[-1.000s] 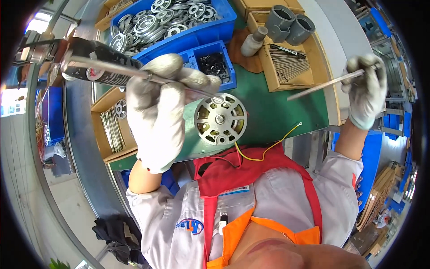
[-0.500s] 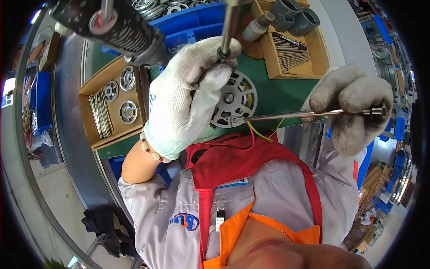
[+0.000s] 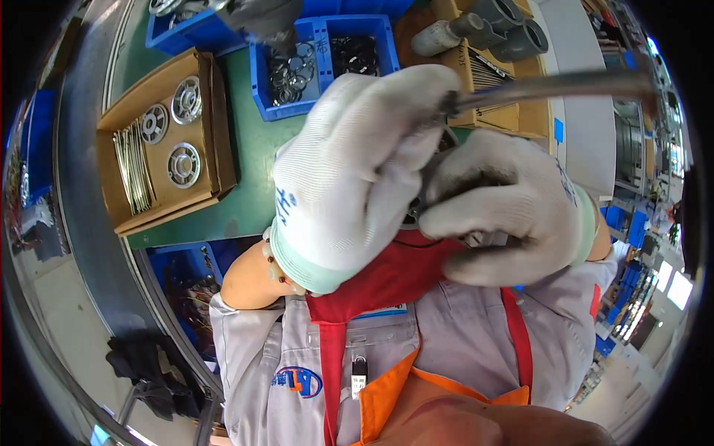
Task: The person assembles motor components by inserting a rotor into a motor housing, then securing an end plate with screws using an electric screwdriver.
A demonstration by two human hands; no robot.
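Note:
My left hand [image 3: 364, 171], in a white knit glove, is closed on a metal rod-shaped tool [image 3: 550, 89]. This tool sticks out to the right, above my other hand, and its far end is blurred. My right hand [image 3: 513, 208], gloved too, is beside the left with its fingers curled inward over the work. What it grips is mostly hidden; a small shiny bit shows under its fingers. Between the hands, only dark slivers of a round metal motor part [image 3: 446, 141] can be seen. A red apron [image 3: 387, 275] lies just below.
At left, a cardboard box [image 3: 216, 134] holds metal rings and long thin rods. Blue bins [image 3: 320, 67] of small rings stand at the back. Back right are a wooden tray [image 3: 532, 74] of rods and grey cylinders [image 3: 520, 41]. A dark power tool [image 3: 260, 22] hangs overhead.
The left hand's tool has swung from upright to pointing right. My right hand has come left, beside the other; its long thin rod no longer shows. The motor part is now mostly covered.

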